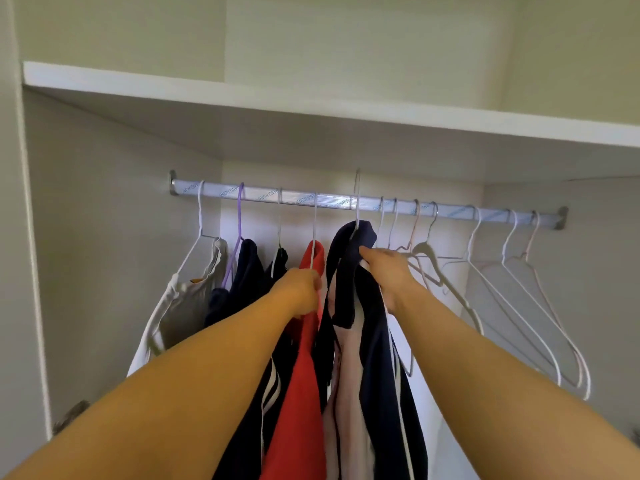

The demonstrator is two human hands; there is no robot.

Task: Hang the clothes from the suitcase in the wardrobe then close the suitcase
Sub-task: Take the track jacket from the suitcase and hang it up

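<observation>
left hand: grips red garment | right hand: holds navy garment

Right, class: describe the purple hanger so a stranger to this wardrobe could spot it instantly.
Find the silver rail under the white shelf. Count two hooks in from its left end: that is the purple hanger, carrying dark navy clothing. Its neighbours on both sides are white; it alone is purple.

wardrobe rail | repeated print "HANG HONG", upside down, faint
</observation>
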